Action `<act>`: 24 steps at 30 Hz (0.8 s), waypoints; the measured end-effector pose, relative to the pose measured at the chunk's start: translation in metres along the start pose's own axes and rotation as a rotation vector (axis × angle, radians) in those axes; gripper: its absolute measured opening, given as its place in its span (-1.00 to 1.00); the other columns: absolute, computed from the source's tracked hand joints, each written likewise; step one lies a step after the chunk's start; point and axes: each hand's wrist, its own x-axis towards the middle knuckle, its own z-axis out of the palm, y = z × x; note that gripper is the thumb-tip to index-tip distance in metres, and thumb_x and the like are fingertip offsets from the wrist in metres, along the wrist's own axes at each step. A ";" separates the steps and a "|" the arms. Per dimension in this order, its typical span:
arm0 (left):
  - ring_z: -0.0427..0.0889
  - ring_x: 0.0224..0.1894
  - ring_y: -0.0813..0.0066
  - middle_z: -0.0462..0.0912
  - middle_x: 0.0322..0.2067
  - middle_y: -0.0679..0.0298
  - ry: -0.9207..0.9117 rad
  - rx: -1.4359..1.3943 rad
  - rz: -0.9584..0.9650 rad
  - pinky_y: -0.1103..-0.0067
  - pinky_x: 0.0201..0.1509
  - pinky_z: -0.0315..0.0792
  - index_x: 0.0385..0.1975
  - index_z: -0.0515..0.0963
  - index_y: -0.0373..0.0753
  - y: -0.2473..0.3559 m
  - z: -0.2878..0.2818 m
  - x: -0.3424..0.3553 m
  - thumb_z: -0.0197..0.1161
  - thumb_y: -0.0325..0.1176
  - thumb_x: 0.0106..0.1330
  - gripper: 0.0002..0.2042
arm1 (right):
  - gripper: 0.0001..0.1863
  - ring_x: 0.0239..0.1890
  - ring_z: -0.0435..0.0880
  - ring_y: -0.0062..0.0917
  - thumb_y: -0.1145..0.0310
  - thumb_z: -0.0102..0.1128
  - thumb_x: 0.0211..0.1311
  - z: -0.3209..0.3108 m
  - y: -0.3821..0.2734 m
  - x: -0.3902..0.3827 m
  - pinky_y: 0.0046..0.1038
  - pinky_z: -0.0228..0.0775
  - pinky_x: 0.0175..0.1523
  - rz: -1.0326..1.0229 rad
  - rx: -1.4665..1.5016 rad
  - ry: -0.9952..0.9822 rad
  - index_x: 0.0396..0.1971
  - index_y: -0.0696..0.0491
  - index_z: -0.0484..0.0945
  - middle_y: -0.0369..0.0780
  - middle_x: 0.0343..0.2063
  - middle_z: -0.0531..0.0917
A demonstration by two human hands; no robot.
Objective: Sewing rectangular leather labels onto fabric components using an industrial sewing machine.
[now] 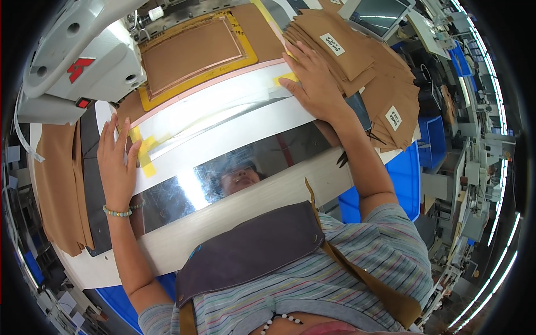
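My left hand (118,167) lies with its fingers stretched out at the left edge of a white template board, beside strips of yellow tape (147,152). My right hand (317,86) rests at the board's right end, fingers extended, close to another piece of yellow tape (283,79). Between them runs a clear plastic strip (223,111) over the white surface, with a pink band (206,89) along its far side. Beyond that, a yellow frame (248,50) surrounds a brown panel (192,53) under the sewing machine (95,67). Neither hand grasps anything visible.
A shiny metal plate (268,159) lies nearer to me on the pale table (184,234). Brown pieces with white labels are stacked at right (349,56); more brown pieces (58,184) hang at left. Blue bins (405,176) stand below the right edge. A screen (379,15) is at the far right.
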 end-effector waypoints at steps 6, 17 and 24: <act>0.21 0.61 0.07 0.30 0.58 0.21 -0.002 -0.059 0.012 0.18 0.63 0.12 0.49 0.45 -0.03 -0.001 0.000 0.000 0.19 -0.13 0.57 -0.48 | -0.31 0.58 0.20 -0.12 -0.07 0.05 0.59 0.001 -0.004 0.001 -0.06 0.02 0.62 -0.025 -0.049 0.049 0.34 0.28 0.49 -0.02 0.50 0.37; 0.22 0.61 0.05 0.28 0.58 0.18 0.020 -0.038 0.010 0.17 0.61 0.13 0.51 0.41 -0.07 0.001 -0.002 0.000 0.17 -0.13 0.59 -0.47 | -0.70 0.14 0.64 -0.16 0.12 0.26 0.43 -0.055 0.092 0.018 -0.11 0.52 0.21 0.440 -0.264 0.213 -0.14 0.03 0.77 -0.14 0.04 0.74; 0.35 0.51 -0.02 0.36 0.52 0.08 0.077 -0.157 0.014 0.21 0.55 0.28 0.49 0.40 -0.16 -0.001 -0.021 -0.002 0.27 -0.21 0.53 -0.44 | -0.73 -0.19 0.73 -0.42 0.13 0.37 0.41 -0.046 0.126 0.043 -0.41 0.53 0.01 0.500 0.172 0.045 -0.19 0.03 0.75 -0.13 -0.22 0.77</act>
